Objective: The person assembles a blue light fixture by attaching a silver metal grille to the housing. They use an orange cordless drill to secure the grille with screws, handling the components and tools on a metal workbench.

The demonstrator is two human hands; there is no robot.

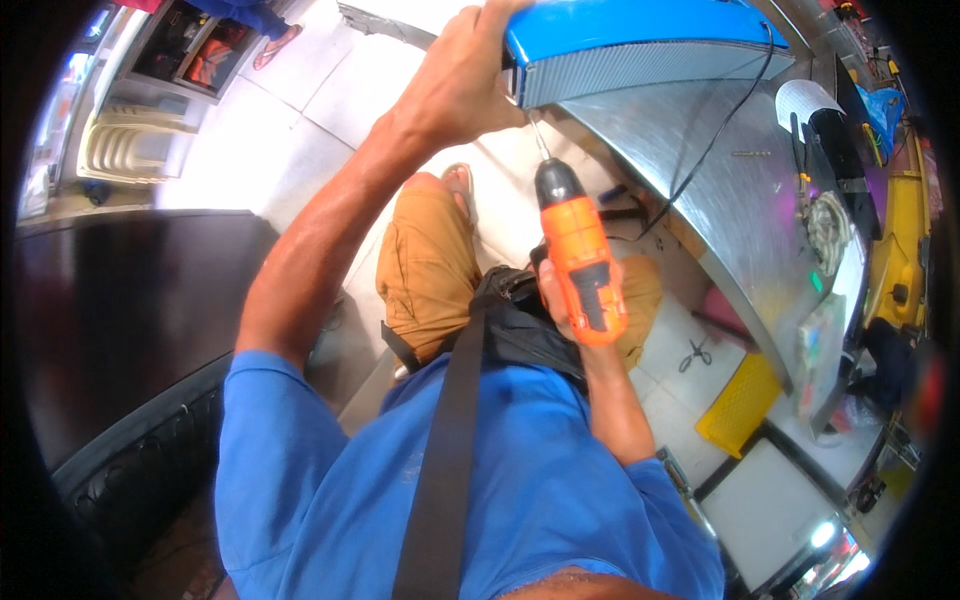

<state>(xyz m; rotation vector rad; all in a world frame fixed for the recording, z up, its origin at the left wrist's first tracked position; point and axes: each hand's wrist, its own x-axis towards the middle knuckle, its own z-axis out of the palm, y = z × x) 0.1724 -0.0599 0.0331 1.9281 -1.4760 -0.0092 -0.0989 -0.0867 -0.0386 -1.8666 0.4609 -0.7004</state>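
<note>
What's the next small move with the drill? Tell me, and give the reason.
I'd probably have the right hand line the orange drill up squarely with the near end of the blue unit: its bit points there, close beside the left hand, and whether the tip is seated can't be seen.

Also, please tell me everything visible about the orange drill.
The drill has an orange, plastic-looking body with black inserts, a black chuck and a slim metallic bit. It points away from the person, the bit's tip near the left hand and blue device. The right hand holds it, its handle mostly hidden.
</note>
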